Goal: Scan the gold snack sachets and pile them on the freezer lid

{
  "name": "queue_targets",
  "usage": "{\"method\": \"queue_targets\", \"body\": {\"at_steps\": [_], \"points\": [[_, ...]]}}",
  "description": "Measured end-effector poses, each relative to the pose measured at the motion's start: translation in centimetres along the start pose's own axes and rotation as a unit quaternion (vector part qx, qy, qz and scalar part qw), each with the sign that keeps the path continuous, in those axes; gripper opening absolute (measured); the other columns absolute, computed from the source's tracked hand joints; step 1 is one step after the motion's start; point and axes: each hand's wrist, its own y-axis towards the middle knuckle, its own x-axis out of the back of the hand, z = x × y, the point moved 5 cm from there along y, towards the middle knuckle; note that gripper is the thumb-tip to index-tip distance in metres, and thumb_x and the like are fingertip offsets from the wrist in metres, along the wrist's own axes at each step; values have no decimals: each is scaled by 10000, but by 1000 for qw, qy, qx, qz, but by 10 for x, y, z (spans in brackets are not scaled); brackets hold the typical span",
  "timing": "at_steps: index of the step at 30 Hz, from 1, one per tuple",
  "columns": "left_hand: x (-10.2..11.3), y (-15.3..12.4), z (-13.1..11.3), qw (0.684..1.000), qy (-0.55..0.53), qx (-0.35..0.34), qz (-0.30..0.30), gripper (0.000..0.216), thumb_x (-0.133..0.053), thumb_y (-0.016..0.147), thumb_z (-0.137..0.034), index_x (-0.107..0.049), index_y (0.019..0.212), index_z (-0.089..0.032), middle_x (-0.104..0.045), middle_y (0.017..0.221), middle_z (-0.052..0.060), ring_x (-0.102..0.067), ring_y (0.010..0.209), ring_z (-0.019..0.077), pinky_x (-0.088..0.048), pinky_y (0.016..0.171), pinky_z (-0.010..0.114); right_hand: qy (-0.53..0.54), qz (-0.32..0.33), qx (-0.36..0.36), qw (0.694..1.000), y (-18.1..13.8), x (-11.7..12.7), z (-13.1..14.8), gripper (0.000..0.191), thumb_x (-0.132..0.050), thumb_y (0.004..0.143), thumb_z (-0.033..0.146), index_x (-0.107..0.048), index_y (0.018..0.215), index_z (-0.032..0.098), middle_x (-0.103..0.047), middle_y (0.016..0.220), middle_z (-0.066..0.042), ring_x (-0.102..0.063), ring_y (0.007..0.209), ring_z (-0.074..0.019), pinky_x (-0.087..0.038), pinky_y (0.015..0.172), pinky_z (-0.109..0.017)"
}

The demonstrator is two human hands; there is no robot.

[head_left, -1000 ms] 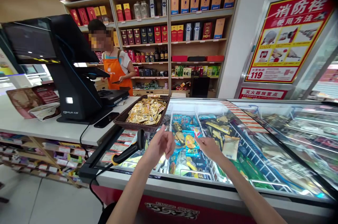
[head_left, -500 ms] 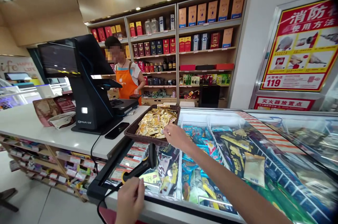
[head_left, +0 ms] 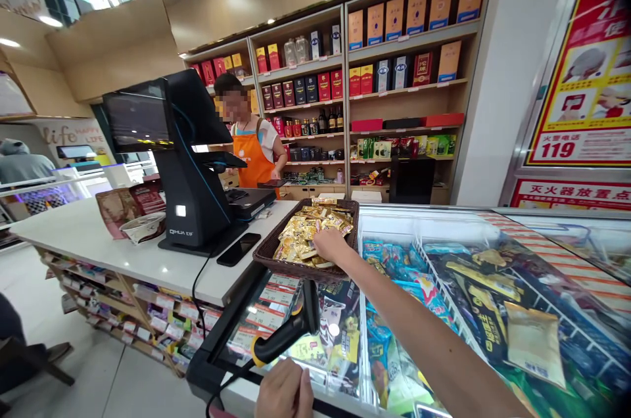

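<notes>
The right hand (head_left: 331,246) is in the near right part of the basket (head_left: 296,265), its fingers curled down on the gold packets (head_left: 296,237). Whether its grip has a packet cannot be told, as the back of the hand hides the fingertips. The left hand (head_left: 284,390) is clenched in a fist at the near edge of the freezer (head_left: 210,365), just beside the scanner (head_left: 290,332), with nothing seen in it.

The packets lie loose and heaped, so raking fingers could push some over the rim, or bring up several at once. The basket sits where the freezer meets the table (head_left: 167,267); a hard press or drag on its near side might slide or tilt it. The scanner's cord (head_left: 224,384) runs left of the left hand, and a sideways sweep could snag it and pull the scanner off.

As for containers, the basket holds only packets that can be seen. In the freezer, white wire dividers (head_left: 434,277) part blue packs (head_left: 431,296) from dark ones (head_left: 486,323) to the right.
</notes>
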Motion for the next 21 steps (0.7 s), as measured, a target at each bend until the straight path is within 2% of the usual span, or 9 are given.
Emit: {"method": "queue_targets", "body": {"at_steps": [3, 6, 10, 12, 14, 16, 18, 20, 21], "points": [[3, 2, -6, 1000, 12, -6, 6, 336, -445, 931, -113, -462, 632, -266, -551, 540, 11, -576, 503, 202, -403, 486, 326, 5, -44, -6, 999, -10, 13, -7, 296, -469, 985, 181, -758, 970, 117, -766, 976, -197, -727, 955, -292, -490, 847, -354], [10, 9, -8, 1000, -13, -11, 15, 337, -437, 954, -118, -459, 648, -257, -545, 549, -4, -557, 495, 178, -415, 494, 296, 81, -145, -63, 984, -36, 38, -24, 352, -390, 1034, 232, -732, 1040, 150, -763, 1038, -163, -714, 963, -262, -479, 812, -317], [29, 31, -9, 999, -27, 9, -35, 126, -517, 964, -169, -593, 921, -260, -695, 831, 40, -689, 741, 209, -542, 669, 302, 240, -273, -118, 924, -101, 72, -50, 272, -462, 1009, 301, -717, 1033, 210, -761, 1040, -103, -701, 927, -241, -466, 791, -298], [40, 47, -18, 996, 5, 17, -83, 180, -615, 932, -239, -607, 1112, -248, -704, 1026, 95, -698, 960, 268, -564, 799, 366, 331, -311, -123, 883, -139, 85, -59, 234, -521, 972, 344, -713, 981, 209, -761, 972, -90, -692, 832, -234, -471, 753, -308], [42, 64, -34, 995, -8, 42, -87, 307, -669, 902, -298, -589, 1189, -226, -676, 1127, 131, -662, 1083, 308, -558, 854, 411, 416, -318, -118, 844, -174, 94, -62, 246, -568, 938, 397, -702, 894, 196, -753, 876, -87, -674, 759, -228, -476, 719, -317], [34, 81, -57, 995, -58, 70, -41, 447, -699, 881, -359, -579, 1287, -217, -644, 1260, 160, -619, 1173, 327, -544, 893, 431, 484, -290, -109, 818, -201, 99, -59, 278, -609, 907, 444, -689, 826, 190, -735, 796, -83, -659, 731, -228, -478, 687, -320], [18, 95, -78, 979, -151, 138, 12, 487, -681, 886, -409, -592, 1321, -209, -661, 1259, 155, -637, 1111, 308, -546, 859, 409, 534, -242, -97, 804, -220, 103, -52, 299, -645, 877, 476, -692, 815, 187, -728, 776, -77, -648, 721, -223, -476, 656, -314], [-4, 103, -96, 930, -276, 224, 93, 457, -683, 869, -464, -670, 1245, -205, -721, 1113, 121, -668, 909, 263, -550, 741, 361, 567, -204, -95, 792, -234, 105, -45, 310, -663, 860, 491, -700, 828, 184, -724, 780, -71, -641, 715, -212, -477, 634, -306], [-15, 104, -103, 888, -357, 260, 128, 421, -697, 845, -495, -723, 1127, -184, -742, 1001, 108, -669, 833, 249, -549, 707, 348, 579, -193, -98, 786, -240, 107, -43, 315, -669, 855, 495, -702, 832, 183, -722, 786, -70, -642, 716, -209, -483, 633, -305]]}}
